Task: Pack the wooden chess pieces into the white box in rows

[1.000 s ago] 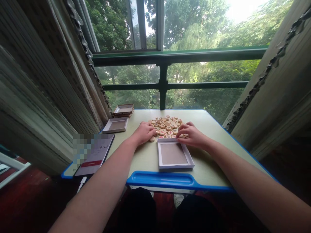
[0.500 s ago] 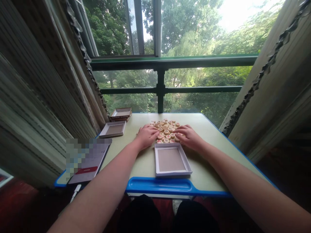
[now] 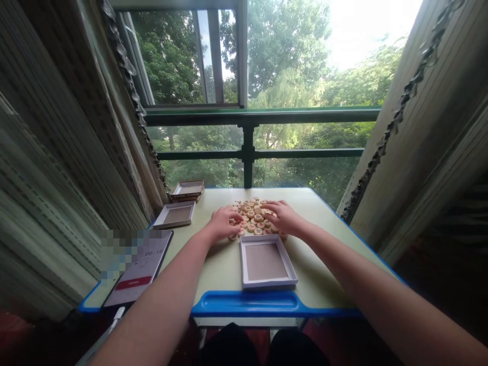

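Note:
A pile of round wooden game pieces (image 3: pixel 253 217) with red and dark marks lies on the pale green table (image 3: pixel 328 264). My left hand (image 3: pixel 223 224) rests on the pile's left side, fingers curled over some pieces. My right hand (image 3: pixel 282 217) lies on the pile's right side, fingers bent down onto the pieces. An open white box tray (image 3: pixel 266 262) with a brown bottom sits just in front of the pile, between my forearms.
A second open box tray (image 3: pixel 175 214) and a stacked brown box (image 3: pixel 188 189) stand at the table's back left. A phone (image 3: pixel 139 267) showing a timer lies at the front left corner. Window railing (image 3: pixel 247 152) runs behind; bamboo blinds flank both sides.
Both hands slid a little further over the pile, pulling pieces together. The camera tilted up, so the table sits lower in view. The timer advanced.

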Demonstrator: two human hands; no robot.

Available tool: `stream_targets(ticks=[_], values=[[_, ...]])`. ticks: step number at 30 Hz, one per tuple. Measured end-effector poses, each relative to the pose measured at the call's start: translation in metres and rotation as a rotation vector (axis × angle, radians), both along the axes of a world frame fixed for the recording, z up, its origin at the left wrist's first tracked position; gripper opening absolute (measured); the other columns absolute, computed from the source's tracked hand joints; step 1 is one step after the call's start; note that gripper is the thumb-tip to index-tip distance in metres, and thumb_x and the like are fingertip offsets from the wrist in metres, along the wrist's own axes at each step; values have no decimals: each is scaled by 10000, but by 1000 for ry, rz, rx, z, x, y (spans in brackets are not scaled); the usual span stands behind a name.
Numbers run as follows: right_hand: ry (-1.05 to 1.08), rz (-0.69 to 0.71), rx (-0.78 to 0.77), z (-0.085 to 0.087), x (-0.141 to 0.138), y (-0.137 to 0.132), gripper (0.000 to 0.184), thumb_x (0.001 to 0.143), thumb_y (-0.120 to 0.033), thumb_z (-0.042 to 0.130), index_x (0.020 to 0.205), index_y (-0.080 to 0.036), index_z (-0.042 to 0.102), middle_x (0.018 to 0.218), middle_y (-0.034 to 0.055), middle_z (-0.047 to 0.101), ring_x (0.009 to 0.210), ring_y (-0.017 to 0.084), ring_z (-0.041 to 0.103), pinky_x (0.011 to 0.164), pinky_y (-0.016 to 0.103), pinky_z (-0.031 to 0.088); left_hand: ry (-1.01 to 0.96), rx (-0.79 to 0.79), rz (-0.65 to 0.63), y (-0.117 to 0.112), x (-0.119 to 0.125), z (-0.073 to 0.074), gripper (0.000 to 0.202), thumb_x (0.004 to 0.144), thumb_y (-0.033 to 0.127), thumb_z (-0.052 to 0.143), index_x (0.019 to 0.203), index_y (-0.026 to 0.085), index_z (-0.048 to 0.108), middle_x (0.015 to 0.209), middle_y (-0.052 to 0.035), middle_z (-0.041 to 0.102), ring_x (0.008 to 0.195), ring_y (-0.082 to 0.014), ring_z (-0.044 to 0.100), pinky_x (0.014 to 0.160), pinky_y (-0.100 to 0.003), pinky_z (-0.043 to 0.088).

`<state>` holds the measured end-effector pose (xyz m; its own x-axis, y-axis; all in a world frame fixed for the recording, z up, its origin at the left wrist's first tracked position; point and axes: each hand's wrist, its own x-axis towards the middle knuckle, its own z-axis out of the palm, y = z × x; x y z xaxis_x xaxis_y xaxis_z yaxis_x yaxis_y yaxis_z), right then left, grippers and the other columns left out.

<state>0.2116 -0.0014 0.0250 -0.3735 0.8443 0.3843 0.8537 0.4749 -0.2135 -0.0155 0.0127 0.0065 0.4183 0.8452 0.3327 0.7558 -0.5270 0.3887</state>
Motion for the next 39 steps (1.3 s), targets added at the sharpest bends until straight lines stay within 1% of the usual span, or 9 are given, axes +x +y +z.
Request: stream_targets(ticks=[3, 6, 10, 16, 20, 24, 30, 34, 39], values=[[-115, 56, -26, 1, -10, 9, 400, 889, -369, 439, 1228, -205, 572, 1292, 99, 550, 1176, 264, 469, 991, 427, 343, 7, -16, -12, -1, -2, 3, 226, 639, 259, 624, 837, 225, 727, 856, -34, 676, 871, -214, 578, 818, -318, 458], [-143, 120, -45, -3, -10, 10, 356, 911, -369, 394, 1144, -227, 624, 1237, 64, 599, 1153, 227, 496, 1000, 407, 326, 13, -64, -11, -3, -3, 5, 191, 623, 257, 637, 786, 209, 725, 823, -34, 677, 855, -208, 580, 783, -296, 466], [-158, 170, -30, -5, 6, 6, 358, 924, -320, 349, 1036, -220, 673, 1109, 58, 672, 1043, 221, 565, 950, 421, 344, -44, -106, -39, -4, -2, 4, 234, 641, 266, 640, 852, 207, 722, 805, -32, 681, 791, -179, 592, 746, -274, 473], [-131, 34, -7, -1, 20, 7, 221, 836, -262, 506, 806, -209, 718, 900, 51, 715, 872, 234, 575, 832, 393, 409, -52, -121, 28, -4, 2, 1, 155, 646, 258, 638, 761, 179, 706, 803, -40, 662, 717, -164, 592, 691, -270, 483], [-44, -71, -82, 2, 18, 5, 164, 779, -224, 578, 849, -225, 727, 866, 43, 716, 908, 250, 547, 767, 350, 443, -106, -146, 13, -5, 2, 2, 157, 676, 249, 615, 770, 194, 728, 874, -38, 681, 857, -188, 608, 796, -278, 482], [43, -114, -187, 4, 16, 3, 182, 763, -215, 599, 904, -214, 713, 915, 29, 705, 935, 230, 556, 803, 324, 444, -109, -145, 14, -7, -1, 3, 171, 693, 292, 628, 780, 212, 750, 949, -38, 694, 952, -215, 602, 894, -313, 448], [144, -54, -193, -1, 10, 4, 253, 763, -99, 569, 968, -191, 683, 949, 50, 667, 802, 151, 608, 738, 250, 469, -270, -318, 41, -5, -5, -5, 381, 677, 387, 665, 998, 187, 702, 926, -49, 704, 843, -201, 632, 806, -325, 491], [108, 9, -91, -5, 7, 4, 340, 728, -18, 537, 982, -190, 684, 1002, 63, 633, 762, 134, 607, 729, 239, 479, -240, -312, 62, -5, -4, -5, 366, 658, 418, 677, 928, 175, 720, 900, -55, 699, 860, -208, 621, 764, -308, 493], [65, 80, -156, -2, 12, 5, 360, 670, 24, 513, 894, -177, 710, 932, 51, 650, 741, 133, 604, 715, 223, 479, -126, -215, 28, -5, -4, -2, 300, 701, 434, 625, 847, 201, 744, 919, -47, 694, 907, -216, 609, 811, -307, 468]])
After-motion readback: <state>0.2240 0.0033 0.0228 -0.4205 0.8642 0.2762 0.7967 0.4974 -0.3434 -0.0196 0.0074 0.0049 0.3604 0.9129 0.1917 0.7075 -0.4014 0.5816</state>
